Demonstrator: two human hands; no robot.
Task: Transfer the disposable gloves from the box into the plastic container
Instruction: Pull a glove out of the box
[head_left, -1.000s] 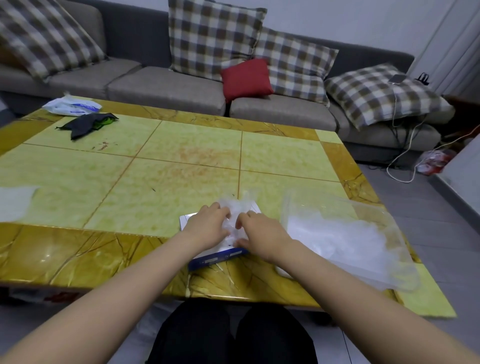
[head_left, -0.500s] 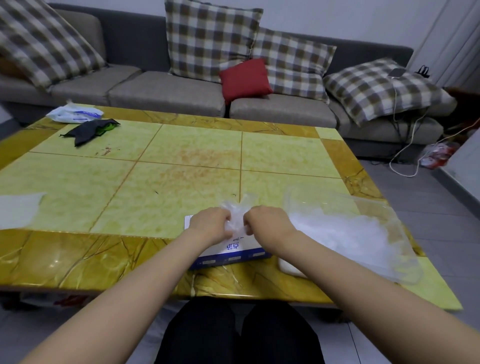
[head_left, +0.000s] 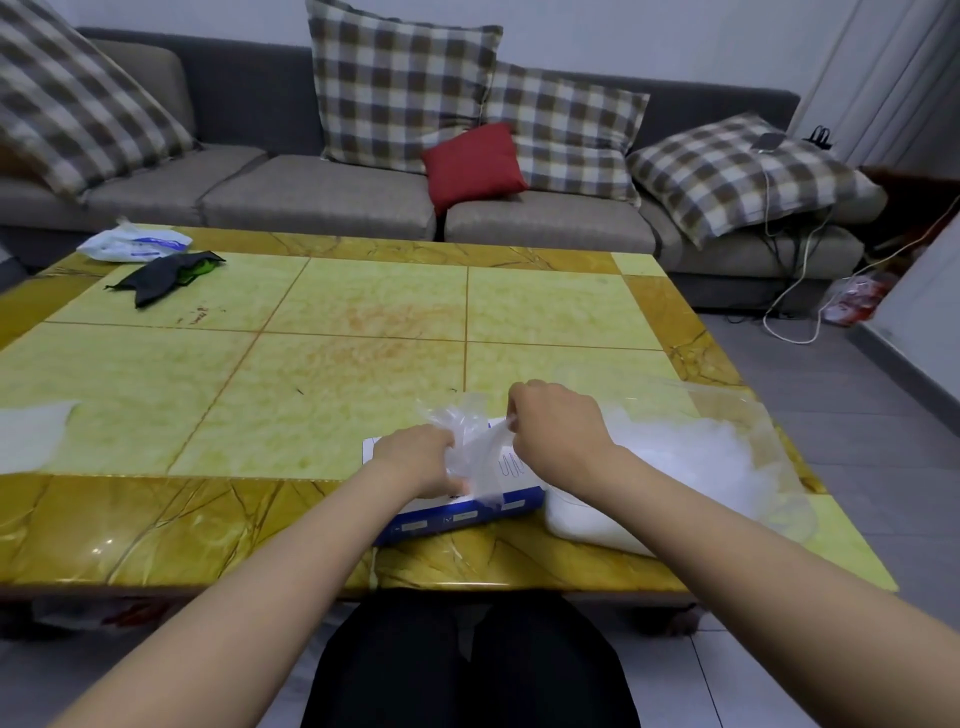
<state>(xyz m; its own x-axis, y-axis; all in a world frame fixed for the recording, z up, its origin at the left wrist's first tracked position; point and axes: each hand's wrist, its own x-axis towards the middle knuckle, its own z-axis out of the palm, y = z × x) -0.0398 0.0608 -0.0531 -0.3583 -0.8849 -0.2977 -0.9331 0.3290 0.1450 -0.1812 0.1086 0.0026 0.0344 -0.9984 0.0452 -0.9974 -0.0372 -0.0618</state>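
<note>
So the clear disposable glove (head_left: 480, 449) is stretched between both hands right over the box (head_left: 457, 515), which sits at the near edge of the bench (head_left: 363, 364). The right hand (head_left: 556, 431) is pinching the glove's top end and is lifted a bit above the box. The left hand (head_left: 415, 457) is down low on the box top, with its fingers bunched around the lower end of the film. I can't really tell if that end is out of the opening yet, since the hand covers it.

The bit that matters: the glove runs on a slant from the left hand up to the right hand, and the plastic container (head_left: 756, 415) is directly to the right of the box, pretty much butted up against it. The right hand is the closer one, practically at the container's near-left corner. There's already a big heap of gloves (head_left: 675, 467) in there, so I'd guess the job is well along.

If I had to call it, the left hand lets go and the right just swings the glove sideways over the rim. The film's floppy and clingy, so it might drag the next one out too.
</note>
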